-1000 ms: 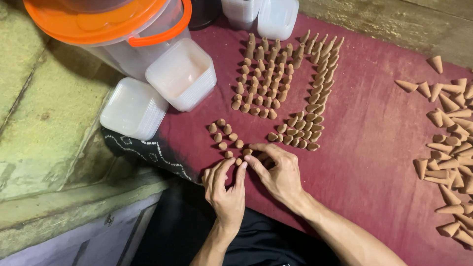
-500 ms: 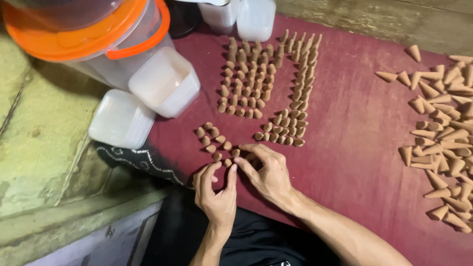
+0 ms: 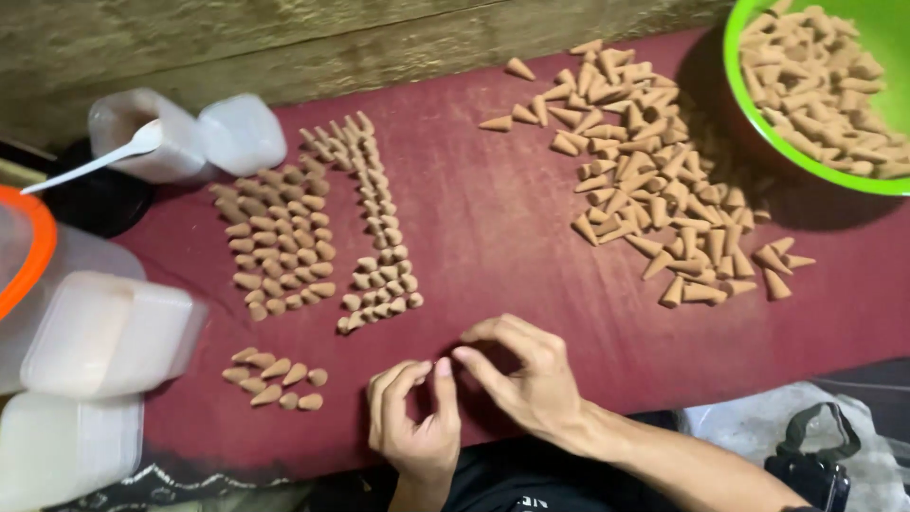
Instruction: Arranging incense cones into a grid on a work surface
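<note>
My left hand (image 3: pixel 412 422) and my right hand (image 3: pixel 521 374) rest close together on the maroon cloth (image 3: pixel 502 237) near its front edge. Their fingers are loosely curled and their fingertips almost meet. I see nothing held in either. A small group of brown cones (image 3: pixel 275 377) lies to the left of my left hand. Behind it stand tidy rows of cones in a wide block (image 3: pixel 284 237) and a narrow strip (image 3: pixel 374 228). A loose pile of cones (image 3: pixel 654 180) lies at the back right, beside a green bowl (image 3: pixel 886 38) full of cones.
White plastic boxes (image 3: pixel 104 332) are stacked at the left edge, beside an orange-rimmed bucket (image 3: pixel 19 246). Two more white tubs (image 3: pixel 242 133) stand at the back left, one with a white spoon (image 3: pixel 95 161) in it. A wooden wall runs behind the cloth.
Both hands have come away from the small group of cones and shifted to the right. The view has swung right, bringing the loose pile and green bowl into sight.
</note>
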